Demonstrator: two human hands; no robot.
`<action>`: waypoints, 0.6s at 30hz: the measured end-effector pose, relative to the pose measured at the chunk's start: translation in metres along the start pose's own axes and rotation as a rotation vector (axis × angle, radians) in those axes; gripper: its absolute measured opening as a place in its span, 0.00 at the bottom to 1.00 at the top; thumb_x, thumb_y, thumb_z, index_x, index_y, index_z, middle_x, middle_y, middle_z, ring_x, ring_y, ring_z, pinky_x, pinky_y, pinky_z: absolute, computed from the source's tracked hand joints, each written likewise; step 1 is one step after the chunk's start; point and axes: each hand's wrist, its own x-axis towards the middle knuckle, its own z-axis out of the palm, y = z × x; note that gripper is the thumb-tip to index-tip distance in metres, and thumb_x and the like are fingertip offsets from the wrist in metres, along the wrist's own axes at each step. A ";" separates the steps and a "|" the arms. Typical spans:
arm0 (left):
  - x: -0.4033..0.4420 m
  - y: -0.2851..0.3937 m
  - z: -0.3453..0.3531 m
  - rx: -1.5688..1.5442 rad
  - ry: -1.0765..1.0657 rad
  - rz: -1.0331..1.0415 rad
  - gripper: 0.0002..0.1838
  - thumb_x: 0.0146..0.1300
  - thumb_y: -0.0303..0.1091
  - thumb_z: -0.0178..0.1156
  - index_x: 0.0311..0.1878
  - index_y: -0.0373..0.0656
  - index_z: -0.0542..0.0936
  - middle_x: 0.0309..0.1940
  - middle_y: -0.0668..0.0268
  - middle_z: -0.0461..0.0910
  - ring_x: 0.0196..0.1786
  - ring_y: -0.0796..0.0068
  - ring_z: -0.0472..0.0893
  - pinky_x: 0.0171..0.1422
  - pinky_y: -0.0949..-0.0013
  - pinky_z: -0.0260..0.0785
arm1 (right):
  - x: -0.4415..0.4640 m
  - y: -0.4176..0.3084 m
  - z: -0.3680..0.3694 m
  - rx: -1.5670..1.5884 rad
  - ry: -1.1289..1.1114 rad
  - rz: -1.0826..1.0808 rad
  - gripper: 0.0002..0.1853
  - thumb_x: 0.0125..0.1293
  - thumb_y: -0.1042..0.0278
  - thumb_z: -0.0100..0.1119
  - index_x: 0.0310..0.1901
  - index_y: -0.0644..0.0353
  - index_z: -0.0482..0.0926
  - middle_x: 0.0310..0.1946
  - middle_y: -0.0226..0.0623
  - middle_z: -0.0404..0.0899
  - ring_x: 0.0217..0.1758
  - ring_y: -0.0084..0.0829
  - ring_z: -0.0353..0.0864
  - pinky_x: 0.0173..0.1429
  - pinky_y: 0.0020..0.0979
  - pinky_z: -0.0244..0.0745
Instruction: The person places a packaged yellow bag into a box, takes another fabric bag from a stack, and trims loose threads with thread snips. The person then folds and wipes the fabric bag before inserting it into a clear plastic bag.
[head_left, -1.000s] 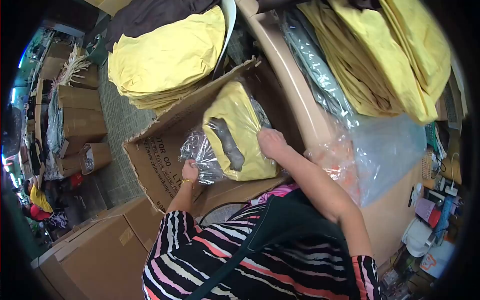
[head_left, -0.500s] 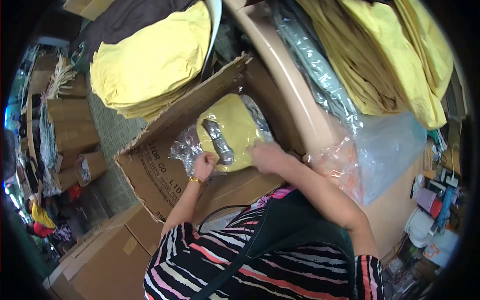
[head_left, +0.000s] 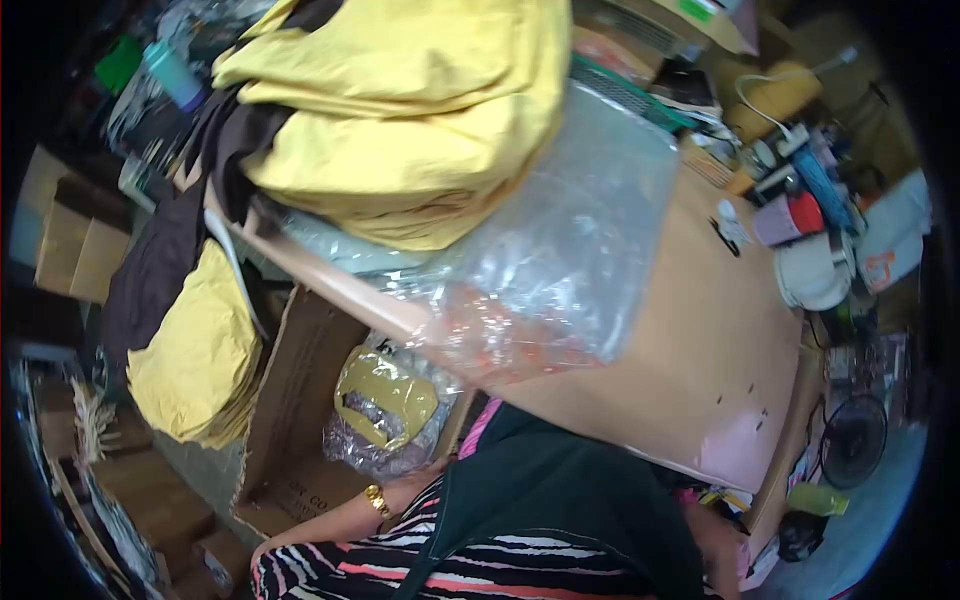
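My left hand (head_left: 424, 477), with a gold band at the wrist, rests close to my body at the near edge of the cardboard box (head_left: 292, 420). Its fingers are mostly hidden. Inside the box lies a yellow item with an oval handle opening, perhaps a bag (head_left: 405, 393), in shiny clear plastic. The left hand is just below it. Low on the right, beside the dark green apron (head_left: 570, 500), my right hand (head_left: 718, 545) is smeared by motion. It is near the table's front edge, and I cannot make out anything in it.
Stacked yellow fabric pieces (head_left: 400, 130) and clear plastic bags (head_left: 570, 240) lie on the brown table (head_left: 700, 340). More yellow pieces (head_left: 195, 355) stand left of the box. A white container (head_left: 812, 270) and small tools crowd the table's right side.
My view has swung right toward the table. Both hands have left the yellow item in the box; the left drew back to the box edge, the right moved down beside my body.
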 end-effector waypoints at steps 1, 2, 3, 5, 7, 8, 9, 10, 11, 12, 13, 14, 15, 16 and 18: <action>-0.002 0.000 0.008 -0.036 -0.021 0.022 0.27 0.68 0.42 0.49 0.68 0.40 0.68 0.65 0.46 0.66 0.71 0.49 0.60 0.76 0.54 0.49 | -0.005 0.013 0.014 0.021 -0.028 0.001 0.10 0.64 0.64 0.59 0.39 0.63 0.79 0.27 0.38 0.81 0.33 0.25 0.79 0.39 0.32 0.73; -0.004 -0.002 0.016 -0.075 -0.053 0.035 0.27 0.68 0.42 0.50 0.68 0.40 0.68 0.65 0.46 0.66 0.71 0.49 0.60 0.76 0.54 0.49 | -0.005 0.023 0.030 0.069 -0.042 -0.010 0.10 0.64 0.64 0.59 0.39 0.63 0.79 0.27 0.38 0.81 0.32 0.25 0.79 0.39 0.32 0.73; -0.006 -0.005 0.022 -0.106 -0.077 0.032 0.27 0.68 0.42 0.50 0.68 0.40 0.68 0.65 0.46 0.66 0.71 0.49 0.59 0.76 0.54 0.49 | 0.000 0.030 0.041 0.127 -0.044 -0.024 0.10 0.64 0.64 0.59 0.39 0.63 0.79 0.27 0.38 0.81 0.32 0.25 0.79 0.39 0.32 0.73; -0.007 -0.006 0.027 -0.137 -0.104 0.003 0.27 0.68 0.42 0.50 0.68 0.40 0.68 0.65 0.46 0.66 0.71 0.49 0.59 0.76 0.54 0.49 | 0.012 0.040 0.058 0.204 -0.036 -0.047 0.10 0.64 0.64 0.59 0.39 0.62 0.80 0.27 0.38 0.81 0.32 0.25 0.79 0.39 0.32 0.73; -0.009 -0.006 0.034 -0.140 -0.087 -0.029 0.27 0.68 0.42 0.50 0.68 0.40 0.68 0.65 0.46 0.66 0.71 0.49 0.59 0.76 0.54 0.49 | 0.023 0.046 0.070 0.258 -0.025 -0.065 0.10 0.64 0.64 0.59 0.39 0.62 0.80 0.27 0.38 0.81 0.32 0.25 0.80 0.39 0.32 0.73; -0.009 -0.006 0.038 -0.134 -0.073 -0.047 0.27 0.68 0.42 0.50 0.67 0.40 0.68 0.65 0.46 0.66 0.71 0.50 0.59 0.76 0.54 0.49 | 0.026 0.050 0.074 0.279 -0.021 -0.071 0.10 0.64 0.64 0.59 0.38 0.62 0.80 0.27 0.38 0.81 0.32 0.26 0.80 0.39 0.32 0.73; -0.009 -0.006 0.042 -0.116 -0.063 -0.062 0.27 0.68 0.42 0.50 0.67 0.40 0.68 0.65 0.46 0.66 0.71 0.50 0.59 0.76 0.54 0.49 | 0.030 0.053 0.078 0.296 -0.017 -0.079 0.10 0.64 0.64 0.59 0.38 0.62 0.80 0.27 0.38 0.81 0.32 0.26 0.80 0.39 0.32 0.73; -0.008 -0.007 0.047 -0.108 -0.040 -0.080 0.27 0.68 0.42 0.50 0.67 0.40 0.68 0.65 0.46 0.66 0.71 0.50 0.59 0.76 0.54 0.50 | 0.032 0.056 0.082 0.312 -0.015 -0.086 0.10 0.63 0.64 0.59 0.38 0.62 0.80 0.27 0.38 0.81 0.32 0.26 0.80 0.39 0.32 0.73; -0.007 -0.007 0.050 -0.098 -0.016 -0.096 0.27 0.68 0.42 0.50 0.67 0.39 0.68 0.66 0.46 0.66 0.71 0.50 0.59 0.76 0.54 0.50 | 0.034 0.059 0.085 0.328 -0.011 -0.095 0.10 0.63 0.64 0.59 0.38 0.62 0.80 0.27 0.38 0.81 0.32 0.26 0.80 0.39 0.32 0.73; -0.003 -0.007 0.053 -0.087 0.010 -0.112 0.27 0.68 0.42 0.50 0.67 0.39 0.68 0.66 0.46 0.66 0.71 0.50 0.59 0.76 0.54 0.50 | 0.035 0.062 0.087 0.341 -0.007 -0.102 0.10 0.63 0.64 0.60 0.38 0.62 0.80 0.27 0.38 0.81 0.32 0.26 0.80 0.39 0.32 0.73; -0.001 -0.006 0.055 -0.078 0.033 -0.121 0.27 0.68 0.42 0.50 0.67 0.39 0.68 0.66 0.46 0.66 0.71 0.50 0.59 0.76 0.54 0.50 | 0.036 0.065 0.090 0.353 -0.005 -0.107 0.10 0.63 0.64 0.60 0.38 0.62 0.80 0.27 0.38 0.81 0.32 0.26 0.80 0.39 0.32 0.73; 0.003 -0.007 0.056 -0.069 0.058 -0.133 0.27 0.68 0.42 0.50 0.67 0.39 0.68 0.66 0.46 0.65 0.71 0.51 0.59 0.76 0.54 0.50 | 0.037 0.067 0.091 0.363 -0.003 -0.113 0.10 0.63 0.64 0.60 0.38 0.62 0.80 0.27 0.38 0.81 0.31 0.26 0.80 0.39 0.32 0.73; 0.004 -0.006 0.059 -0.060 0.080 -0.144 0.28 0.67 0.42 0.50 0.67 0.39 0.68 0.66 0.46 0.65 0.72 0.51 0.59 0.76 0.54 0.50 | 0.037 0.070 0.093 0.372 -0.004 -0.118 0.10 0.63 0.64 0.60 0.38 0.62 0.80 0.27 0.38 0.81 0.31 0.26 0.80 0.39 0.32 0.73; 0.007 -0.007 0.060 -0.055 0.099 -0.154 0.28 0.67 0.42 0.50 0.67 0.39 0.68 0.66 0.46 0.65 0.72 0.51 0.59 0.76 0.54 0.50 | 0.039 0.071 0.094 0.378 -0.003 -0.127 0.10 0.63 0.64 0.60 0.38 0.62 0.80 0.27 0.38 0.81 0.31 0.27 0.80 0.39 0.32 0.73; 0.009 -0.008 0.064 -0.054 0.142 -0.177 0.28 0.67 0.42 0.50 0.67 0.39 0.68 0.66 0.46 0.65 0.72 0.51 0.59 0.76 0.54 0.50 | 0.038 0.076 0.096 0.389 -0.005 -0.135 0.10 0.63 0.64 0.60 0.38 0.62 0.80 0.27 0.38 0.81 0.31 0.27 0.80 0.39 0.32 0.74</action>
